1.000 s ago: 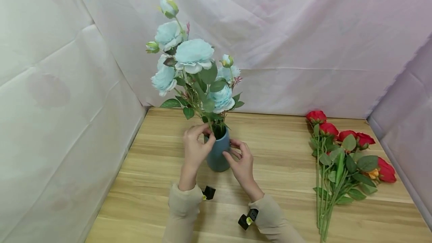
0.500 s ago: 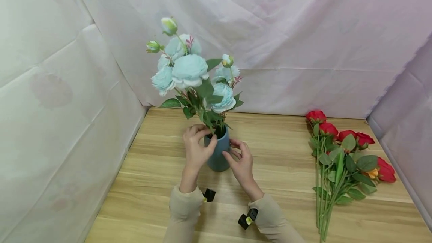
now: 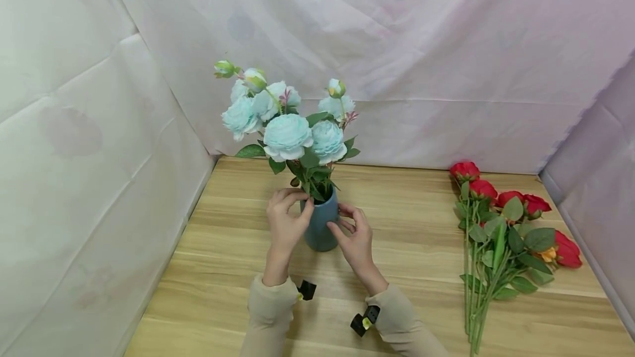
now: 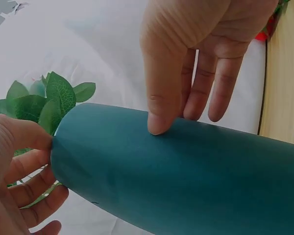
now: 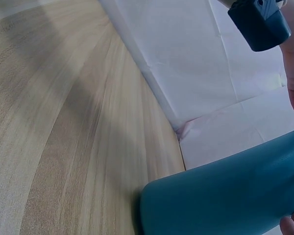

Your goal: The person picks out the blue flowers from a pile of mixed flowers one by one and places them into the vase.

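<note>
A blue vase stands upright on the wooden table, filled with light blue artificial flowers that have green leaves and buds. My left hand is at the left of the vase mouth, thumb and forefinger pinching a flower stem low down at the rim. In the left wrist view its thumb meets the rim, and leaves show just beyond. My right hand holds the vase from the right, thumb on the near wall and fingers round the side. The stems' lower ends are hidden inside the vase.
On the table's right side lies a bunch of red artificial roses with long green stems and a small orange flower. White cloth hangs behind the table and at both sides. Each wrist carries a small black camera.
The flower spray at my left hand has come down into the vase, its blooms now level with the others. The left hand has dropped slightly; my right hand has stayed on the vase.
</note>
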Available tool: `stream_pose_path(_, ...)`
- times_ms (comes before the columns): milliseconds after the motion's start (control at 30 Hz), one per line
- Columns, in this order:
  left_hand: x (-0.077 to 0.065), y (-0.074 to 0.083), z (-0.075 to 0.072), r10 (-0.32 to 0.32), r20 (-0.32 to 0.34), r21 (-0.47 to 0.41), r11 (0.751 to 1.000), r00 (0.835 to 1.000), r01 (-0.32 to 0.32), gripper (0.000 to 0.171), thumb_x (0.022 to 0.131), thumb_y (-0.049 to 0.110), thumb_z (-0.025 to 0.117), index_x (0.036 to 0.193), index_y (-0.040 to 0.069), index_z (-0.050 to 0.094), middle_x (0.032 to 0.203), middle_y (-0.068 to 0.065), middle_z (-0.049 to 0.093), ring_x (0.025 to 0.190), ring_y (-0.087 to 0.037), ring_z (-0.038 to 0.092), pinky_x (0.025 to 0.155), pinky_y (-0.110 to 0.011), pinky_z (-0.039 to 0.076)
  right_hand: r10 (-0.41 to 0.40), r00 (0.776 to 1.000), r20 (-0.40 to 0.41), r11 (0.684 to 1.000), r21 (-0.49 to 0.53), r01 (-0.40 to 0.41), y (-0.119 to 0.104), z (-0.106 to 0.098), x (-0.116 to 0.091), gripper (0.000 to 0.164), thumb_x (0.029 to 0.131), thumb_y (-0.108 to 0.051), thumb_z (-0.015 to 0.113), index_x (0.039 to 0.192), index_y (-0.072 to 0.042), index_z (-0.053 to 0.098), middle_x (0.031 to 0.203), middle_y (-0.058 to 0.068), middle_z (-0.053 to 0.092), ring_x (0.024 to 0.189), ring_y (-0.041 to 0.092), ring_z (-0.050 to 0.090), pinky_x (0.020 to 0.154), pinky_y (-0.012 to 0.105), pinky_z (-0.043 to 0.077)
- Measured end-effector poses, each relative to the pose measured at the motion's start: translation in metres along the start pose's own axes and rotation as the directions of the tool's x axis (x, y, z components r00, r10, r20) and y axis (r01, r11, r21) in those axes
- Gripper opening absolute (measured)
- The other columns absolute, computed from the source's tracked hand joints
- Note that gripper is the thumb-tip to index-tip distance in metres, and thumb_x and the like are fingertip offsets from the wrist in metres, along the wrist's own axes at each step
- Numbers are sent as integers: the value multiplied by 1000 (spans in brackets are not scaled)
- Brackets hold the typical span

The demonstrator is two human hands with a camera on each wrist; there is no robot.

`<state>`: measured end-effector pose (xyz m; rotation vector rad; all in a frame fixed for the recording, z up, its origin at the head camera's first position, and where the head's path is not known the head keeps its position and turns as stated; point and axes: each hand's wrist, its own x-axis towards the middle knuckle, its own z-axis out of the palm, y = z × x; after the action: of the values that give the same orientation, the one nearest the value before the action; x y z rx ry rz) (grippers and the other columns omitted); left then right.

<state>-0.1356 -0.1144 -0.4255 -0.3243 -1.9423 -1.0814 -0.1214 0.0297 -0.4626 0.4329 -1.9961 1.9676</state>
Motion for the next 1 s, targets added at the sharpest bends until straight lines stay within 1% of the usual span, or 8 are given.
stream_pose_path(100, -3, -1, 0, -19, -28, -14, 1000, 999, 19, 1, 73, 0, 69, 72, 0, 69, 76, -11, 68, 73, -29, 62, 68, -44, 47, -8, 1000, -1, 1000, 3, 8, 0, 0, 0, 39, 77, 12, 69, 112, 18, 52, 112, 34, 53, 101, 46, 53, 79, 56, 49)
stream_pose_path(200, -5, 2, -1, -49, -53, -32, 998, 997, 48, 4, 73, -2, 68, 75, -3, 65, 79, -15, 66, 75, -32, 62, 68, -44, 48, -14, 1000, -2, 1000, 5, 14, 1, 0, 0, 39, 77, 12, 69, 112, 18, 53, 112, 34, 53, 101, 46, 54, 80, 55, 49)
stream_pose_path(333, -4, 19, -7, -79, -66, -42, 996, 995, 77, 11, 70, -14, 67, 77, -9, 60, 77, -23, 62, 73, -36, 59, 65, -48, 49, -12, 1000, -3, 1000, 0, 12, 2, 0, 0, 39, 77, 11, 69, 112, 18, 53, 112, 33, 53, 101, 44, 54, 80, 54, 49)
stream_pose_path(400, -5, 28, -11, -86, -67, -36, 996, 994, 83, 14, 67, -18, 67, 76, -10, 59, 74, -24, 60, 70, -37, 58, 62, -49, 50, -11, 1000, -3, 1000, -1, 11, 2, 0, 0, 39, 77, 11, 69, 112, 18, 53, 112, 33, 53, 101, 44, 54, 80, 54, 50)
stream_pose_path(467, -7, 35, -14, -94, -54, -42, 995, 994, 92, 14, 67, -19, 67, 74, -11, 59, 72, -24, 60, 67, -37, 59, 61, -50, 51, -11, 1000, -3, 1000, -3, 11, 2, 0, 0, 39, 77, 11, 69, 112, 18, 53, 112, 33, 53, 101, 44, 55, 80, 54, 50)
stream_pose_path(600, -16, 40, -17, -116, 0, -59, 991, 993, 116, 11, 68, -18, 66, 74, -10, 61, 71, -21, 61, 65, -34, 60, 59, -48, 52, -13, 1000, -7, 1000, -7, 13, 1, 0, 0, 39, 77, 12, 69, 112, 18, 53, 112, 33, 53, 101, 44, 55, 80, 54, 50)
stream_pose_path(767, -25, 44, -15, -120, 57, -79, 989, 991, 124, 12, 69, -18, 66, 75, -9, 63, 72, -20, 63, 64, -31, 62, 57, -44, 53, -30, 999, -12, 999, -22, 30, 0, 1, 0, 40, 76, 12, 69, 112, 17, 53, 111, 33, 53, 100, 44, 55, 80, 53, 50)
stream_pose_path(1000, -29, 51, -11, -125, 107, -96, 986, 986, 135, 9, 72, -16, 65, 77, -8, 66, 74, -20, 65, 66, -30, 64, 59, -41, 54, -38, 999, -10, 998, -41, 37, -1, 1, -1, 40, 77, 11, 69, 113, 16, 54, 111, 32, 54, 100, 44, 55, 80, 54, 49)
